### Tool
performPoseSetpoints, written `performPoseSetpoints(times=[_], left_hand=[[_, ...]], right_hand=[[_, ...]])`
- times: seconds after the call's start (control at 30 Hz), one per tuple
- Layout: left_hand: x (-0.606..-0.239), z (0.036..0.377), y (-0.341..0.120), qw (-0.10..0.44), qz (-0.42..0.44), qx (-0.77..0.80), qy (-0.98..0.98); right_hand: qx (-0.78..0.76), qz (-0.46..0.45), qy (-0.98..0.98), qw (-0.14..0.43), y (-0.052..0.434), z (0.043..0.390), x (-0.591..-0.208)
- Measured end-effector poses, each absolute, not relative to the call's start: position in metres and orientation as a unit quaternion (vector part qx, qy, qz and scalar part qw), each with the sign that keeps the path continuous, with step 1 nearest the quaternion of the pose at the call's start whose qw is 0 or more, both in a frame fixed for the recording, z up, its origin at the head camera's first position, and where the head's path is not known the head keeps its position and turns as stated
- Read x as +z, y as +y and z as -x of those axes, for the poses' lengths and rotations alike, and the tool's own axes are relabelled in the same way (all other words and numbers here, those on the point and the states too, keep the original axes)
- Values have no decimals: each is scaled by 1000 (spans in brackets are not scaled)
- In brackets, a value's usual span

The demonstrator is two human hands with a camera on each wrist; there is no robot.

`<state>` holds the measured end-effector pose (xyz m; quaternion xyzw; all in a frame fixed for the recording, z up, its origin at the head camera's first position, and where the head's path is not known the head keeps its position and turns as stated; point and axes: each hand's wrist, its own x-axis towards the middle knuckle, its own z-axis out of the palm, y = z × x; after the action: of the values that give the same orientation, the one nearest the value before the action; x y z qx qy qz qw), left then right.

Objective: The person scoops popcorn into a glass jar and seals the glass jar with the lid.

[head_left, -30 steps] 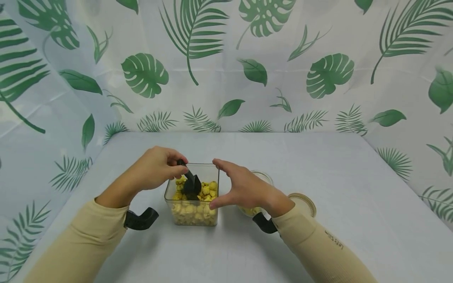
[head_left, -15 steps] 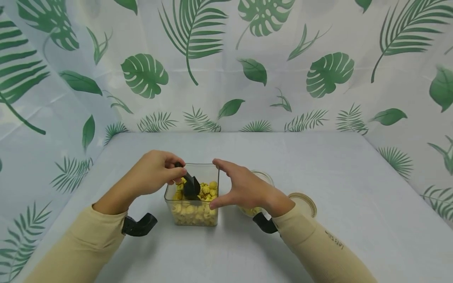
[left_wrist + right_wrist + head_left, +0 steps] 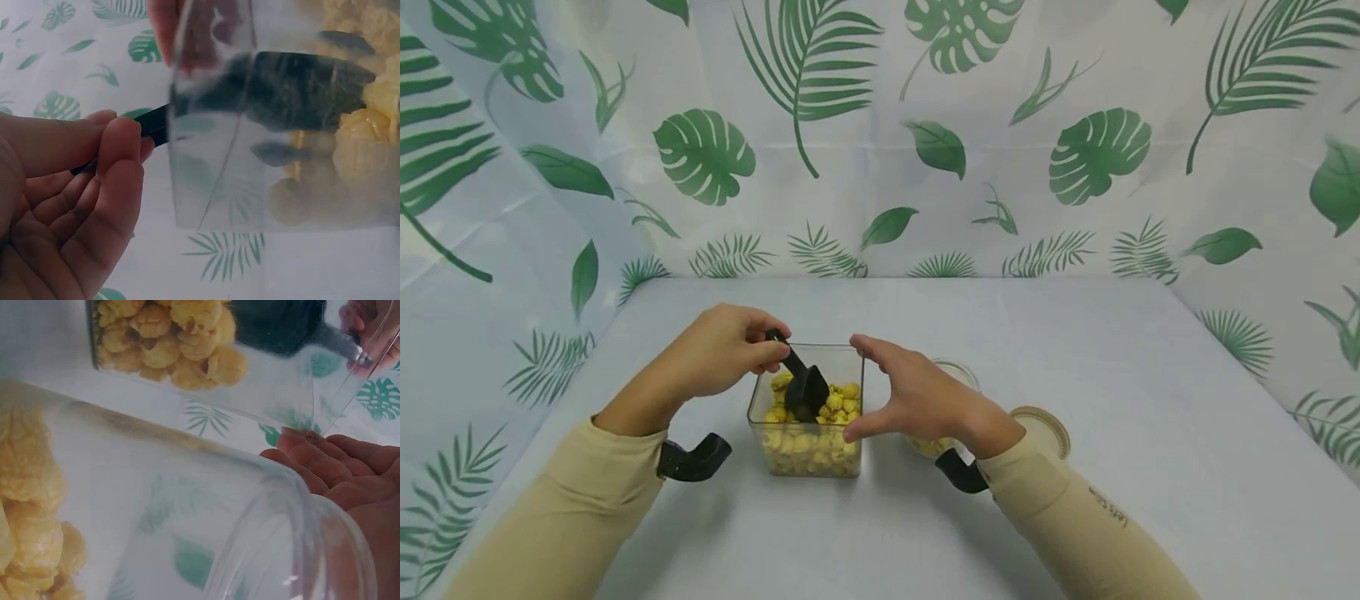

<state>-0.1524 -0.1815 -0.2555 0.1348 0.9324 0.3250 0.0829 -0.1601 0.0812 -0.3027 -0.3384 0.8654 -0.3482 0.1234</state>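
In the head view, my left hand pinches the black scoop by its handle between thumb and fingers. The scoop's head sits tilted among yellow popcorn inside a clear square container. My right hand spans the container's right side, thumb at the near corner and fingertips at the far one. Up close in the right wrist view, the right fingertips touch the container's rim. Through the wall in the left wrist view, the scoop head shows beside popcorn pieces.
Right of the container, partly hidden behind my right hand, stands a clear jar holding some popcorn. A round, gold-rimmed lid lies by the right forearm. White leaf-printed cloth rises behind the table.
My left hand has dipped a little and then risen, and the scoop's head has tilted and lifted slightly in the popcorn. The right hand keeps its place at the container.
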Motion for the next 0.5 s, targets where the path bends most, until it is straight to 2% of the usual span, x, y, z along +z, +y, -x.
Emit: performPoseSetpoints(times=[0.5], left_hand=[[-251, 153, -183, 113, -155, 327, 925]], right_hand=[[-347, 335, 867, 123, 81, 160, -303]])
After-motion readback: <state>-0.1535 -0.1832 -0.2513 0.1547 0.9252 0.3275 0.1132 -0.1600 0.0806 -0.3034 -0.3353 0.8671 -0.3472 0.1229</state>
